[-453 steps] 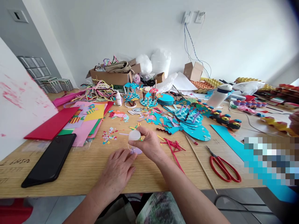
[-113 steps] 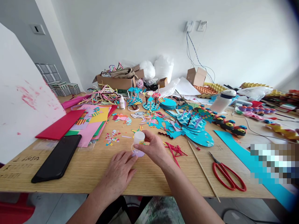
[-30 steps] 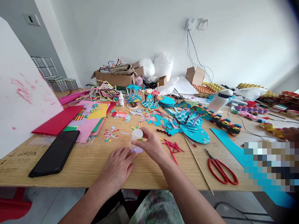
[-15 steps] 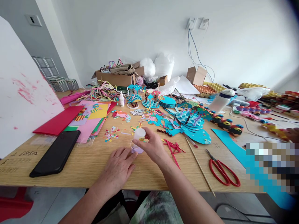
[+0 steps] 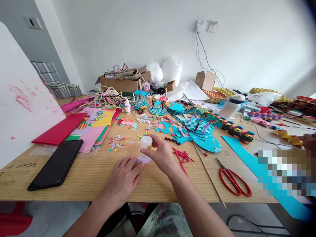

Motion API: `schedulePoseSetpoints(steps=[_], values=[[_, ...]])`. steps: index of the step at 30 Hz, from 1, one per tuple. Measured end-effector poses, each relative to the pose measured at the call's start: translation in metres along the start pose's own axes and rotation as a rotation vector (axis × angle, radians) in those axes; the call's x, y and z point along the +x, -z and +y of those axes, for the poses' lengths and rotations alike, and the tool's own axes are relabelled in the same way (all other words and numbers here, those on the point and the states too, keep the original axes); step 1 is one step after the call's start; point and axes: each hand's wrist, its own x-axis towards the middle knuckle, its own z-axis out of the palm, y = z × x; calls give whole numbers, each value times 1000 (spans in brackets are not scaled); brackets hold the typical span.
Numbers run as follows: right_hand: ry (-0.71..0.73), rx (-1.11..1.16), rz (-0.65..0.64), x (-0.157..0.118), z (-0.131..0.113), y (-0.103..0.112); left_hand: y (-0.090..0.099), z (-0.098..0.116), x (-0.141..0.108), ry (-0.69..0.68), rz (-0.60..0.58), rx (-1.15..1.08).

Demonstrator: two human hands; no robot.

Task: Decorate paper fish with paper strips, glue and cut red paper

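Observation:
My right hand (image 5: 159, 153) is wrapped round a small translucent white bottle (image 5: 146, 143) with a yellow label, tilted over the table. Under the bottle lies a small pale purple piece (image 5: 145, 160), touched at its left edge by the fingertips of my left hand (image 5: 125, 174). That hand rests palm down on the wooden table (image 5: 153, 189), its fingers stretched out. The bottle's lower end is partly hidden by my fingers.
A black phone (image 5: 56, 164) and coloured paper (image 5: 91, 131) lie left. Paper scraps (image 5: 115, 143) are behind my hands. Red scissors (image 5: 234, 181), a wooden stick (image 5: 209, 176) and blue discs (image 5: 209, 143) lie right. A person's hand (image 5: 309, 141) shows at the far right.
The view has shifted slightly. Both hands keep nearly the same pose at the bottle and the purple piece.

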Motion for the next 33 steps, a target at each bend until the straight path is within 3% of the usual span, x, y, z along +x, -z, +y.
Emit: schedulePoseSetpoints(steps=[10, 33], values=[[-73, 211, -17, 3, 0, -2, -1, 0, -1, 0, 17, 5], [-10, 119, 69, 12, 7, -12, -1, -1, 0, -6, 21, 7]])
